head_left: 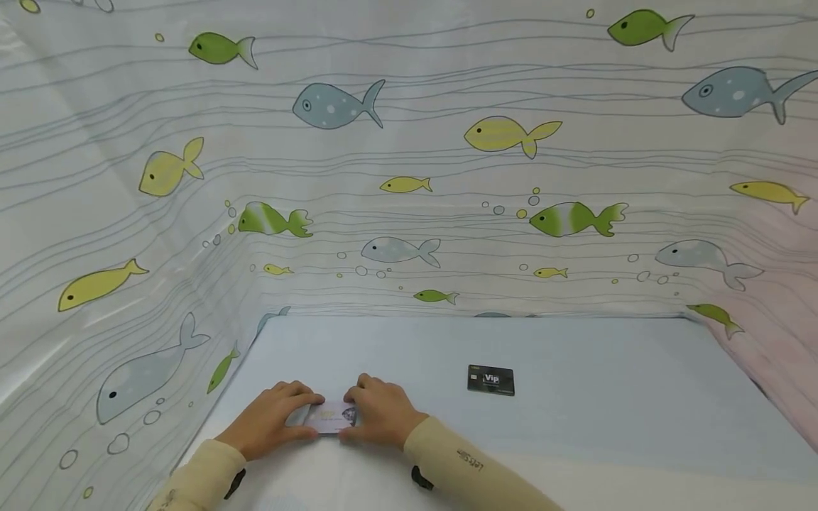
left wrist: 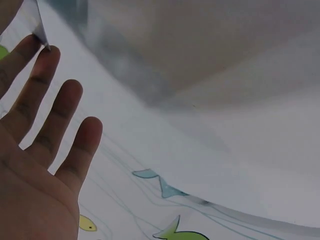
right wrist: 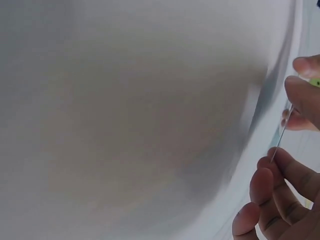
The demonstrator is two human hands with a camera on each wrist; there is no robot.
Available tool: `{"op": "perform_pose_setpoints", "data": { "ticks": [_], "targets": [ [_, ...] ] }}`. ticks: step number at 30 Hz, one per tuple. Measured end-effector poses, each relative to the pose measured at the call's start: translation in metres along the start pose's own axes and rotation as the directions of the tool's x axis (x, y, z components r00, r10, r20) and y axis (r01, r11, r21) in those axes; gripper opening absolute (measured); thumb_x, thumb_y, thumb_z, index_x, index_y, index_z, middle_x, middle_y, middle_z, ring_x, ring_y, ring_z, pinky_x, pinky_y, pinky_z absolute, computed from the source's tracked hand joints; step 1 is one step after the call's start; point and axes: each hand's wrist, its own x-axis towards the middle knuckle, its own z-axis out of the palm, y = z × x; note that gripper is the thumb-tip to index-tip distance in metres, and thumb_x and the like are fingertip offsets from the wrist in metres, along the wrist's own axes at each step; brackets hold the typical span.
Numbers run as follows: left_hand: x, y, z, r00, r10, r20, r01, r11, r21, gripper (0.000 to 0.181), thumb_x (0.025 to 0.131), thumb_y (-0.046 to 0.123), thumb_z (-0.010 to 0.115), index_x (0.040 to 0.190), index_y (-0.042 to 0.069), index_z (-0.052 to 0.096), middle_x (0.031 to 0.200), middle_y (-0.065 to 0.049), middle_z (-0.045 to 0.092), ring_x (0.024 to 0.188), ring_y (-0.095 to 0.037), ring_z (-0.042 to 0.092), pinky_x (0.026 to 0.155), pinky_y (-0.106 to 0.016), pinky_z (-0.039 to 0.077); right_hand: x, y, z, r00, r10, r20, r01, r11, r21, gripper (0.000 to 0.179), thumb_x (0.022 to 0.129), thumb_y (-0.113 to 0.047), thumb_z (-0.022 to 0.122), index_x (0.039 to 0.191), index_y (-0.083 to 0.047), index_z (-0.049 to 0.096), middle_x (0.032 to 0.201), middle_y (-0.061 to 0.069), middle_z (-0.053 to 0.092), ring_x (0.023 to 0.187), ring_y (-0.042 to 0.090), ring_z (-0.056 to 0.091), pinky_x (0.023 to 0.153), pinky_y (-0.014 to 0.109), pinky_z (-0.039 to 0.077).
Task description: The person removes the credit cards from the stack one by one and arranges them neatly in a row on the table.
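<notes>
Left: your left hand (head_left: 271,420), grip pinching one end of a white card (head_left: 329,417). Card held between both hands, over the counter (head_left: 607,404); contact beneath, cannot tell. Your right hand (head_left: 386,411), grip pinching the other end. Farther right, apart: black "Vip" card (head_left: 491,389), flat on the counter.

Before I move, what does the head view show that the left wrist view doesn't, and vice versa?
Only the head view shows the black Vip card, lying apart to the right, the printed face of the pale card, and the beige sleeves. Only the left wrist view shows the palm side of the left hand. Both show that hand pinching the pale card, and the fish-printed sheet.
</notes>
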Motion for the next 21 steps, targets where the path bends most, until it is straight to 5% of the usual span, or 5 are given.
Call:
{"op": "perform_pose_setpoints", "data": {
  "ticks": [13,21],
  "targets": [
    [-0.014,-0.020,0.001,0.992,-0.094,0.082,0.095,0.995,-0.005,0.057,0.081,0.054,0.077,0.124,0.017,0.071,0.115,0.009,0.061,0.104,-0.021,0.058,0.086,-0.049,0.050,0.021,-0.028,0.019,0.991,0.111,0.079,-0.110,0.994,-0.017,0.053,0.080,-0.059,0.080,0.121,-0.028,0.071,0.107,-0.009,0.058,0.082,0.002,0.053,0.070,0.020,0.050],
    [-0.012,-0.020,-0.003,0.991,-0.086,0.100,0.088,0.996,-0.013,0.056,0.080,0.052,0.079,0.122,0.015,0.073,0.112,0.007,0.062,0.102,-0.023,0.059,0.085,-0.051,0.051,0.021,-0.030,0.017,0.987,0.123,0.106,-0.125,0.992,0.011,0.053,0.083,-0.057,0.078,0.126,-0.025,0.070,0.112,-0.009,0.056,0.089,0.004,0.054,0.072,0.022,0.050]
  ]
}}
